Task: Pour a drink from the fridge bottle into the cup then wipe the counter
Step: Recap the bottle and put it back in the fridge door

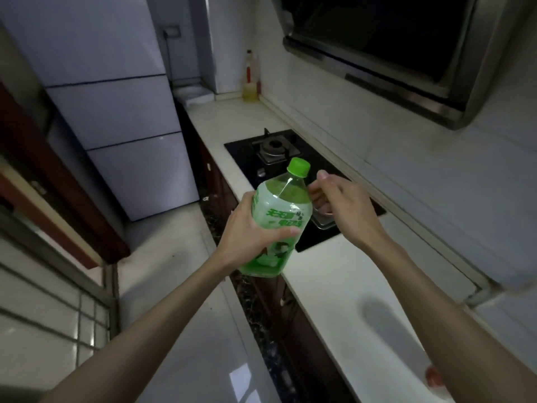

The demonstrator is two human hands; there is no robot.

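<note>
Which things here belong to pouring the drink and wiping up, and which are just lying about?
Job: green bottle, gripped by the left hand; glass cup by the right hand; counter.
Lying about: bottle of yellowish liquid; gas hob; fridge; range hood.

At frame centre we see the green bottle [277, 212], capped and tilted; the clear cup [326, 221] sits just right.
</note>
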